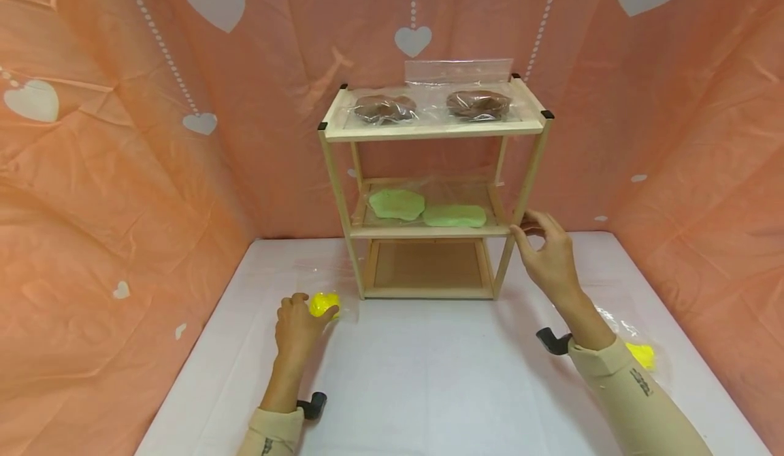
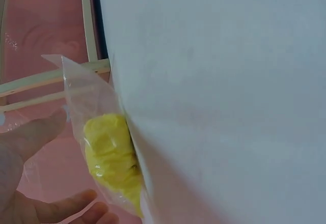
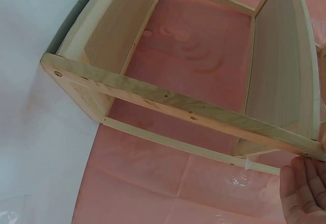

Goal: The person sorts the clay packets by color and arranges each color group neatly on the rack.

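Note:
A yellow lump point(image 1: 324, 304) in a clear plastic bag lies on the table left of a small three-tier wooden shelf point(image 1: 429, 292). My left hand point(image 1: 298, 327) is spread beside the lump, thumb and fingers on either side of it. In the left wrist view, the bagged lump point(image 2: 109, 152) shows in front of spread fingers, with no grip visible. At middle-tier height, my right hand point(image 1: 551, 258) pinches the shelf's front right post, thumb in front and fingers behind. Its fingers point(image 3: 300, 188) show at the post's edge in the right wrist view.
Two brown rings point(image 1: 478, 105) in clear bags lie on the top tier. Two bagged light green flat pieces point(image 1: 454, 216) lie on the middle tier. Another bagged yellow lump point(image 1: 640, 355) sits by the right forearm. Pink cloth point(image 1: 294, 170) with hearts surrounds the white table point(image 1: 429, 374).

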Motion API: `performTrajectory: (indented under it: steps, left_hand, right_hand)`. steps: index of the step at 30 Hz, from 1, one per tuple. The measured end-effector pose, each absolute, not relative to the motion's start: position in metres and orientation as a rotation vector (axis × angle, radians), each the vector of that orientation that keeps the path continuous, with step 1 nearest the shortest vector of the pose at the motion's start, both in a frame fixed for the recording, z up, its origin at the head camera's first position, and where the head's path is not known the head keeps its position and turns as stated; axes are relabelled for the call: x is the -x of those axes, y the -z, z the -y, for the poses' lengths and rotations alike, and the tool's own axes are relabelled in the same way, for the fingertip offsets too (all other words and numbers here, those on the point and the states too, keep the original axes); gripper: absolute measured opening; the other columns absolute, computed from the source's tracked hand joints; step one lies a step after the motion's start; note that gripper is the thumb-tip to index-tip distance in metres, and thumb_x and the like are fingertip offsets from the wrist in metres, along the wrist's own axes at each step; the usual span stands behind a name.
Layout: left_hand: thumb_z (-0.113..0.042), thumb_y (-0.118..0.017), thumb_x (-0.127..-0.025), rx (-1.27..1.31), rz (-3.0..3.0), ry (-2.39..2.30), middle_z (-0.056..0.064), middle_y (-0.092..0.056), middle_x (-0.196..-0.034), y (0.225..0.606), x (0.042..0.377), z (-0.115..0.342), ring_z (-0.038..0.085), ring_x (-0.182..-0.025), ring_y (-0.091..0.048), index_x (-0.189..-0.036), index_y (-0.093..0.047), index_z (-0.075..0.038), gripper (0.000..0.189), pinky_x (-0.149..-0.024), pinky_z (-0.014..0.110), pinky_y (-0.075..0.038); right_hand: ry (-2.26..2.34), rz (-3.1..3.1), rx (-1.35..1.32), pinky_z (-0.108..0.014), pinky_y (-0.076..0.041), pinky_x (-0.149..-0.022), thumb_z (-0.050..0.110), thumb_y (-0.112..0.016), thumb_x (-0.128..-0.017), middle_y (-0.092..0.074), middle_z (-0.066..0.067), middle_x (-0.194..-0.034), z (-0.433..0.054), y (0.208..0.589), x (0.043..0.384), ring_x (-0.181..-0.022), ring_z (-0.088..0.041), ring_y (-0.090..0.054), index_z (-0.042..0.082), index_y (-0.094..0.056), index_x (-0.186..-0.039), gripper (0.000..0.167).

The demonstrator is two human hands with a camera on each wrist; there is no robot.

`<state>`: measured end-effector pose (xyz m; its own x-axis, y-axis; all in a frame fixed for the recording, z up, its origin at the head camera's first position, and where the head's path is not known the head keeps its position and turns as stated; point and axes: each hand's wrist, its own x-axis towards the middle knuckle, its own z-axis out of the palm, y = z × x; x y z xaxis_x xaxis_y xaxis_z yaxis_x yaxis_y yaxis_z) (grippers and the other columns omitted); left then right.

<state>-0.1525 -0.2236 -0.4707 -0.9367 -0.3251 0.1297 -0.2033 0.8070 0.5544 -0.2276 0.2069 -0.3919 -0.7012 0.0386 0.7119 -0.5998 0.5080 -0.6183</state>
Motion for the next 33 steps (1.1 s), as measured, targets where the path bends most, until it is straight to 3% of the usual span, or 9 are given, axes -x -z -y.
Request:
performTrajectory:
  steps: [17, 33]
  left_hand:
    - [-0.033, -0.088, -0.090, -0.422, 2.769, 0.849, 0.036, -0.058, -0.113, 0.478, 0.154, 0.222, 0.053, -0.105, -0.060, -0.127, -0.056, 0.018, 0.071, -0.082, 0.062, -0.056]
    - [-0.024, -0.085, -0.091, -0.418, 2.759, 1.014, 0.041, -0.060, -0.123, 0.484, 0.157, 0.231, 0.057, -0.115, -0.061, -0.133, -0.054, 0.017, 0.066, -0.091, 0.068, -0.053]
  right_hand:
    - [-1.211, 2.058, -0.458, -0.011, -0.052, -0.089, -0.006, -0.075, -0.097, -0.070, -0.026, -0.108, -0.206, 0.392, 0.227, -0.098, 0.006, -0.058, -0.014, -0.068, -0.124, 0.029]
    - [-1.222, 2.056, -0.472, -0.010, -0.051, -0.089, -0.009, -0.075, -0.096, -0.070, -0.026, -0.108, -0.207, 0.392, 0.228, -0.098, 0.010, -0.058, -0.014, -0.067, -0.123, 0.029]
